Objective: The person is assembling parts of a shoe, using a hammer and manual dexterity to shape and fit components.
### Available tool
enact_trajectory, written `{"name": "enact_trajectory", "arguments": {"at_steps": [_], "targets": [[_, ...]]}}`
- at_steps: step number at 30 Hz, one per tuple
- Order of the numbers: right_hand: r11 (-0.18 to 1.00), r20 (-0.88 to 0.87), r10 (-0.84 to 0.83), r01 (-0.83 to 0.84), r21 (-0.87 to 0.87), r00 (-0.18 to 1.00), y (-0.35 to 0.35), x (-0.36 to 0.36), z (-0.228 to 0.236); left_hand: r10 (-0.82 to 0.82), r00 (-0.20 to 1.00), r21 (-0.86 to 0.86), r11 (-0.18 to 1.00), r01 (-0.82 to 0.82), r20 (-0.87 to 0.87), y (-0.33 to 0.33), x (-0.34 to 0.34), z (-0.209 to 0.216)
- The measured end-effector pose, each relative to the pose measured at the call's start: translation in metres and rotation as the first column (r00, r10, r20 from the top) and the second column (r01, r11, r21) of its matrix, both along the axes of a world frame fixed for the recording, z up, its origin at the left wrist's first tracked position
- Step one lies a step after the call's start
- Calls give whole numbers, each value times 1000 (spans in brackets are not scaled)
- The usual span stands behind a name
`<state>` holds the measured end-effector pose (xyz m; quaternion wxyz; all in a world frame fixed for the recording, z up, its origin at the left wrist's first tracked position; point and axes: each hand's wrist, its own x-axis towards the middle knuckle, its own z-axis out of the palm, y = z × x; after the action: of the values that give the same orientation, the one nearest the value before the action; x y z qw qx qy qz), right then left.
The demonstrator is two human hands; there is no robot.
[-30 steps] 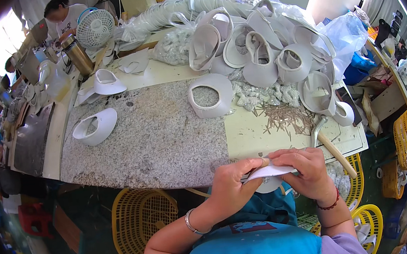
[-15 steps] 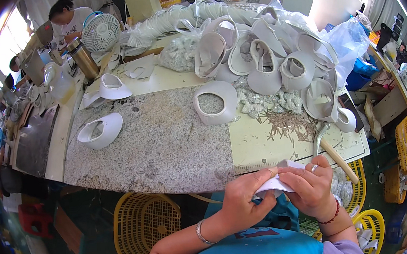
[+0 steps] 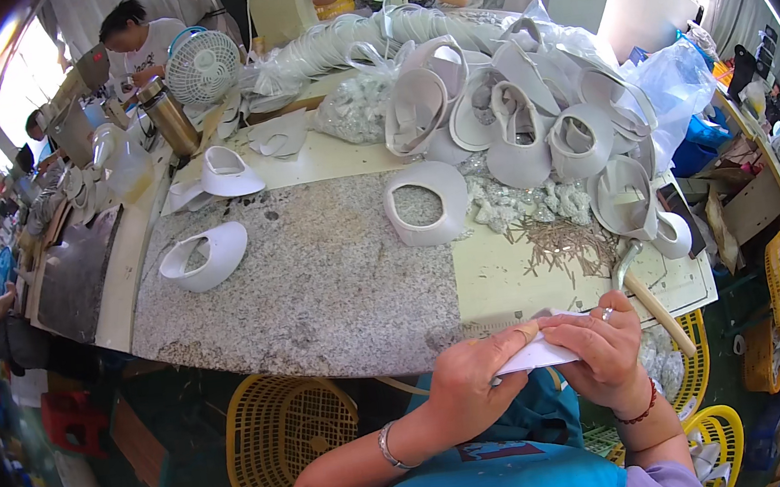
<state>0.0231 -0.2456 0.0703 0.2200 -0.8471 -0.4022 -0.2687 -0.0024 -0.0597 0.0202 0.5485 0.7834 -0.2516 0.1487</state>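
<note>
Person's left hand [image 3: 480,377] and right hand [image 3: 601,350] both on one small white piece [image 3: 537,354], held up in front of the body at the worktop [image 3: 338,292]'s near edge. Left fingers closed, pinching the piece's left end against the thumb; right fingers bent tight over its right end. Piece partly covered by both hands. Wooden-handled hammer [image 3: 658,310] just beyond the right hand, handle end overhanging the edge. Thin brown strips [image 3: 561,246] scattered near the hammer head. Heap of white curved pieces [image 3: 520,168] behind. Yellow basket [image 3: 246,458] below, left of the person.
</note>
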Motion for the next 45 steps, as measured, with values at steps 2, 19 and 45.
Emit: {"name": "enact_trajectory", "arguments": {"at_steps": [2,19,45], "targets": [[1000,47,20,-20,11,999,4,3,0,57,983,112,991,-77,175,11,8,12],[995,-261,96,-87,45,961,63,22,-68,253,904,555,722,-414,345,76,-8,-36],[978,-559,113,6,206,822,100,41,-72,318,861,477,730,-489,396,86,-4,-40]]}}
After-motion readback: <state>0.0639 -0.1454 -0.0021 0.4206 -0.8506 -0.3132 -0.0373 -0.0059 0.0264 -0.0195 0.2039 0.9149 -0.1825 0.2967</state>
